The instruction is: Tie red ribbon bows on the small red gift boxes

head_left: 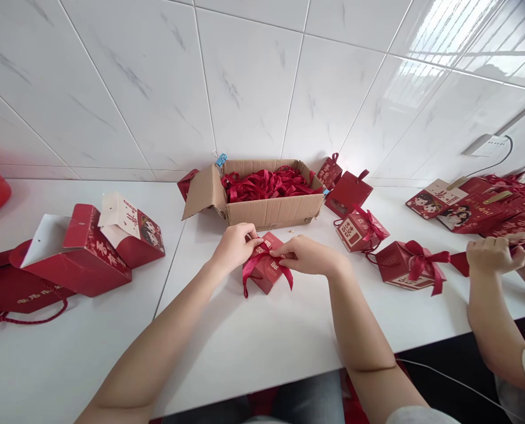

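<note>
A small red gift box (268,283) with gold print sits on the white table in front of me, and a dark red ribbon (261,254) forms a bow across its top. My left hand (236,246) pinches the bow from the left side, thumb and fingers together. From the right, my right hand (304,254) pinches the ribbon near the knot. Two ribbon tails hang down over the box's sides. Just behind it stands an open cardboard carton (273,211) filled with loose red ribbons (271,184).
Open red boxes (99,259) and a red bag (28,288) lie at the left. Ribbon-tied boxes (404,265) stand at the right, with many flat red boxes (474,206) beyond. A co-worker's hands (496,254) work at the far right. A tiled wall (253,88) closes the back.
</note>
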Tool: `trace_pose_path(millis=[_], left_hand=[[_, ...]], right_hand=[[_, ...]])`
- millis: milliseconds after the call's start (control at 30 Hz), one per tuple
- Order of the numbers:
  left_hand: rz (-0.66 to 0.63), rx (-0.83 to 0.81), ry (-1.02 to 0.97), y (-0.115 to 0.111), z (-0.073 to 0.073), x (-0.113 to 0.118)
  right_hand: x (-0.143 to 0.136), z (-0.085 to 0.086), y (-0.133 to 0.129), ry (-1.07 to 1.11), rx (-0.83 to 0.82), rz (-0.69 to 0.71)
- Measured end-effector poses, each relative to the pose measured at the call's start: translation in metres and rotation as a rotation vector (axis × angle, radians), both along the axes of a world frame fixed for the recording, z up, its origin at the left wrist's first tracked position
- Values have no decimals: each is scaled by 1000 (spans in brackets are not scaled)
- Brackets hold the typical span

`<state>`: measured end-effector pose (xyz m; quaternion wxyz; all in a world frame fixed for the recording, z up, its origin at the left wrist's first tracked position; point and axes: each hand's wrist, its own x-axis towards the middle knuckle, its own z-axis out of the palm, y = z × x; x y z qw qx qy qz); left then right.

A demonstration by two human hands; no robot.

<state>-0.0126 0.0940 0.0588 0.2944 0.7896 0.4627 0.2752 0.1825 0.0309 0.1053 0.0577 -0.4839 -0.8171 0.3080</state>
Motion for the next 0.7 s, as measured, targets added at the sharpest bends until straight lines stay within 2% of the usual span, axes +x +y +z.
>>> trace_pose_path(millis=[233,400,500,567,633,700], left_hand=[[-40,-118,-5,-2,5,-3],[-68,-182,-23,-3,12,-7],[-38,-221,-90,-2,14,-10],[2,-229,-150,-1,18,-14],[38,-198,-180,-1,23,-18],[53,-151,-160,-3,32,-24]], right_hand=[[3,5,-2,-11,-83,-71],[20,15,-8,-33,-93,-112],[34,20,-15,-68,-147,-162],[40,22,-19,-91,-127,-249],[44,24,-21,-98,-97,-322],[44,23,-22,-107,-110,-321]])
